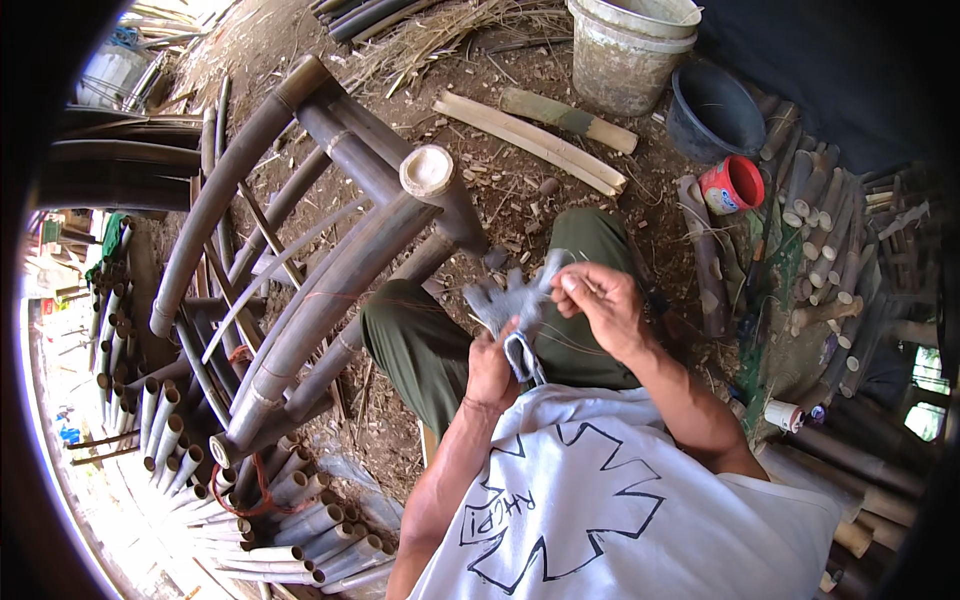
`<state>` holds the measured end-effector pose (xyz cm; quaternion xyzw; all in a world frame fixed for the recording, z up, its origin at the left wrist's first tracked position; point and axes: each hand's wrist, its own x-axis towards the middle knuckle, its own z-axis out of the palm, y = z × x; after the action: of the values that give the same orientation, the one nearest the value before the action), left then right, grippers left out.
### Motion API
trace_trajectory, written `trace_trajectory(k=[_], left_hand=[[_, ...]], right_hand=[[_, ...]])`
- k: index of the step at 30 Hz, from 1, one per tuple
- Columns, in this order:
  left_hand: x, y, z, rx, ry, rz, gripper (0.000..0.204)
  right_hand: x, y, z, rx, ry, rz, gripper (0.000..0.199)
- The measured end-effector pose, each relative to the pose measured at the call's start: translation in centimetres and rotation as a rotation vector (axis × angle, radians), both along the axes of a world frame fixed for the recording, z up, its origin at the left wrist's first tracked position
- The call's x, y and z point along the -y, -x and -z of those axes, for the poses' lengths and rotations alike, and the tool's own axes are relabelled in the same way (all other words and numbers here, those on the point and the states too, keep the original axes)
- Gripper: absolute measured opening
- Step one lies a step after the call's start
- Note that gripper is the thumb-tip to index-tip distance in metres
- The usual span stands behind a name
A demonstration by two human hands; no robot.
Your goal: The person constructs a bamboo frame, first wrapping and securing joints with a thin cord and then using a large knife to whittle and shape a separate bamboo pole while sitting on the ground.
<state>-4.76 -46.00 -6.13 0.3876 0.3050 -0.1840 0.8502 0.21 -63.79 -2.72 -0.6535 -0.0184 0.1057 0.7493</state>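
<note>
Chip-strewn soil [388, 432] surrounds us; our left hand [490, 368] and right hand [603, 303] grip a gray glove [512, 304], unworn; at 10 o'clock, the bamboo frame [328, 298] looks joined

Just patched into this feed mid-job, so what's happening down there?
A person in a white shirt is handling a grey glove over bent knees. The left grip holds it near the cuff, and the right grip pinches the end of a glove finger. A bamboo frame stands to the left, with neither hand on it. Split bamboo strips lie on the ground ahead.
</note>
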Motion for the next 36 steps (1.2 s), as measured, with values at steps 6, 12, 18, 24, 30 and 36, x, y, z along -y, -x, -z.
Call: trace_trajectory(k=[6,12,18,24,30,36], left_hand=[[-3.2,0.6,0.0,-0.094,0.330,-0.056,0.026],[-3.3,-1.0,-0.2,-0.087,0.209,-0.311,0.026],[1.0,-1.1,-1.2,-0.028,0.131,-0.221,0.044],[-5.2,3.8,-0.3,0.219,-0.609,0.388,0.034],[-3.2,-8.9,-14.5,0.837,-0.814,0.625,0.065],[-2.2,-13.4,-15.0,0.965,-1.387,0.687,0.024]], right_hand=[[2.3,-2.4,-2.3,-0.134,-0.138,-0.156,0.050],[3.3,-1.7,-2.6,0.784,1.042,0.192,0.044],[-2.7,0.5,0.6,0.384,0.423,0.086,0.020],[1.8,-5.1,-3.5,0.438,0.469,0.147,0.019],[0.9,-6.9,-8.1,0.661,0.615,-0.211,0.024],[2.0,-8.8,-10.6,0.589,0.581,-0.221,0.029]])
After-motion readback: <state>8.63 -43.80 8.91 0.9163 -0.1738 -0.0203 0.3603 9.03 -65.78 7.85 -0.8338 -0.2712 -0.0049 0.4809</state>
